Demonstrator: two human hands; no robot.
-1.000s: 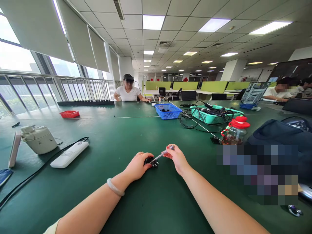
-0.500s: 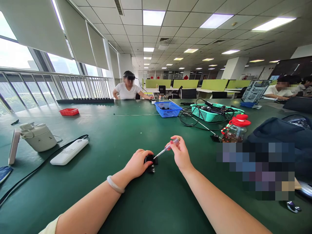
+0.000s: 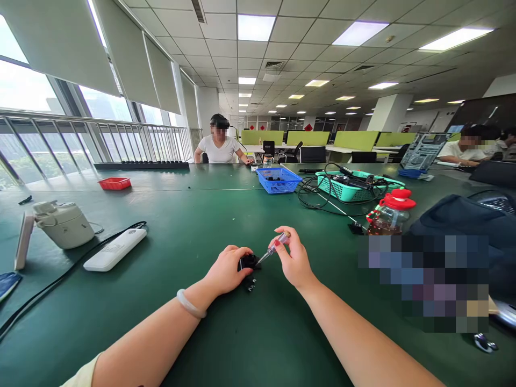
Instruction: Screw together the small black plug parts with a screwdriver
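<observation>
My left hand point(image 3: 226, 271) is closed round a small black plug-like part point(image 3: 248, 262) and holds it down on the green table point(image 3: 193, 226). Between the pinched fingers of my right hand point(image 3: 293, 259) is a small clear-handled screwdriver point(image 3: 273, 248), its metal tip slanting down-left onto the top of the black part. A second small black piece with metal pins point(image 3: 250, 284) lies loose on the table just in front of the held part. A pale bangle sits on my left wrist.
A white power strip point(image 3: 115, 249) with a black cable and a cream appliance point(image 3: 63, 224) lie at left. Blue basket point(image 3: 278, 180), teal basket point(image 3: 350, 188) of cables, red-lidded jar point(image 3: 389, 213) and a dark bag point(image 3: 463, 220) at right. A person sits at the far end; others at right.
My right hand lifted the screwdriver, then brought it back closer, tip onto the part. The left hand turned the black part up, and a small pinned piece now lies loose on the table.
</observation>
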